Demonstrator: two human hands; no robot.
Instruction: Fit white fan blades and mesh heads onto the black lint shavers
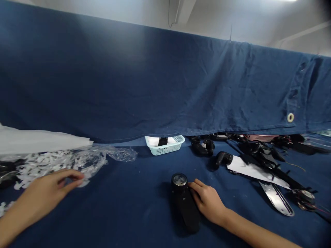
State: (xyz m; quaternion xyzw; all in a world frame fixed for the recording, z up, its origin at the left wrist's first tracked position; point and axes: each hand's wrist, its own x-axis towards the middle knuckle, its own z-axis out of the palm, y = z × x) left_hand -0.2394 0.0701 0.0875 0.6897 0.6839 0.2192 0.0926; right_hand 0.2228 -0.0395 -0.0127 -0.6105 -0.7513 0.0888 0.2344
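A black device [184, 206] with a round, clear-faced end lies on the blue cloth near the centre front. My right hand [207, 201] rests against its right side, fingers closed along the edge near the round end. Over at the left, my left hand [55, 186] is raised beside a clear plastic bag [95, 158] and a heap of small white parts [41, 167]. Its thumb and fingertips are pressed together; whatever is between them, if anything, is too small to make out.
A light blue basket [165, 148] with a black item stands at the back centre. Black curved parts [203, 146], a white strip [254, 170], a silver-white shell [276, 199] and wired parts lie at the right. A blue curtain [155, 79] hangs behind.
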